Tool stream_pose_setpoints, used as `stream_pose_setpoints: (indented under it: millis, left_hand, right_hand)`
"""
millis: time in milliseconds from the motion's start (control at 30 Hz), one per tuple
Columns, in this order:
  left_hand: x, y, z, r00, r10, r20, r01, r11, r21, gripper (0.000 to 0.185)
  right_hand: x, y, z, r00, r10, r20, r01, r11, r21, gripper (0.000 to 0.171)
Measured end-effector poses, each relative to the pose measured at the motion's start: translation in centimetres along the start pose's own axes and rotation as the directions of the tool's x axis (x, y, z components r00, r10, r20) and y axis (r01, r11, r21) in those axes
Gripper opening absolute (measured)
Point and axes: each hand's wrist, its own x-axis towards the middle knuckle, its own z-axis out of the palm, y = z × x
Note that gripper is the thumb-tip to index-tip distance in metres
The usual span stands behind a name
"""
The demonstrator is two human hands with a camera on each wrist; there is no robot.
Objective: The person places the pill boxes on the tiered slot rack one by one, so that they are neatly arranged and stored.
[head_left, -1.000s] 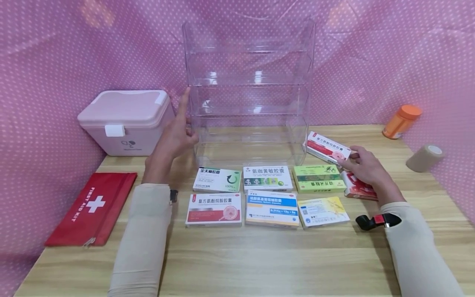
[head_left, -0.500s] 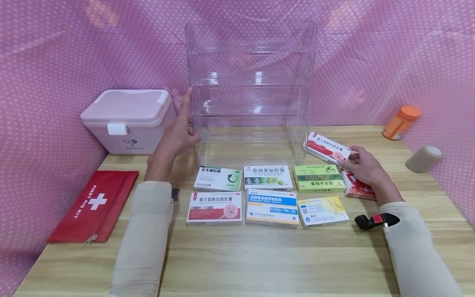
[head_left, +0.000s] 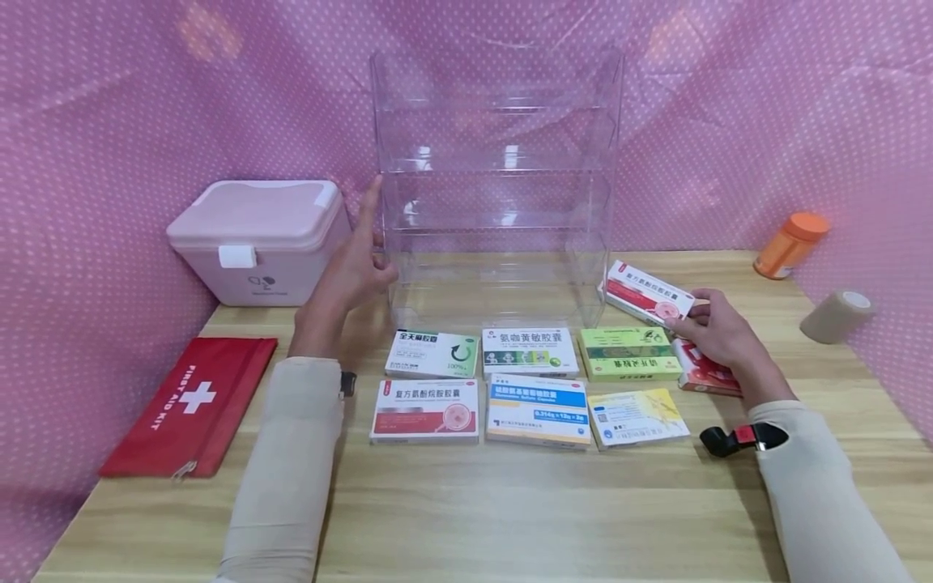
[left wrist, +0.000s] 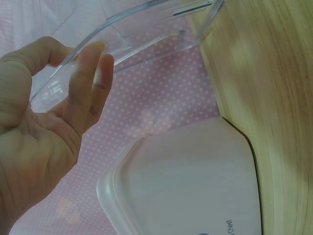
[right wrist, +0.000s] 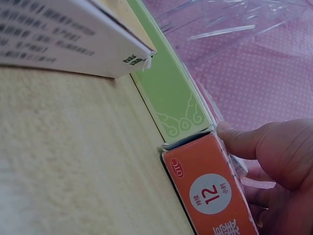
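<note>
A clear stepped plastic rack stands at the back of the table. My left hand grips its left side panel, index finger stretched up along the edge. In the left wrist view, the fingers and thumb lie on either side of that panel. At the rack's right front corner, my right hand pinches the near end of a red-and-white medicine box, which lies aslant. Below that hand is a red medicine box, partly hidden; its orange end fills the lower right wrist view, beside a green box.
Two rows of medicine boxes lie before the rack, including a white-and-blue box and a yellow box. A pink medicine chest and red first aid pouch are left. An orange bottle and beige roll are right.
The whole head view has shifted slightly to the right. Both hands keep their places on the rack and the red-and-white medicine box.
</note>
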Motion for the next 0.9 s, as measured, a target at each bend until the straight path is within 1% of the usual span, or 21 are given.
stream_pose_setpoints:
  millis: [267, 600, 733, 900]
  left_hand:
    - [-0.04, 0.0, 0.12, 1.0, 0.001, 0.003, -0.001, 1.0, -0.003, 0.13]
    - [0.08, -0.45, 0.03, 0.999, 0.039, -0.014, -0.039, 0.999, -0.008, 0.13]
    - [0.05, -0.39, 0.01, 0.999, 0.031, -0.007, -0.031, 0.999, -0.008, 0.129]
    - [0.08, -0.42, -0.01, 1.0, 0.016, 0.0, -0.016, 1.0, -0.01, 0.129]
  right_hand:
    - [-0.19, 0.01, 0.04, 0.999, -0.006, -0.033, 0.007, 1.0, 0.005, 0.09]
    - [0.02, 0.14, 0.55, 0.996, -0.014, -0.084, 0.017, 1.0, 0.026, 0.088]
    - [0.05, 0.2, 0.72, 0.995, -0.013, -0.1, 0.016, 1.0, 0.025, 0.088]
    - [-0.03, 0.09, 0.72, 0.995, 0.006, -0.101, -0.003, 1.0, 0.022, 0.089]
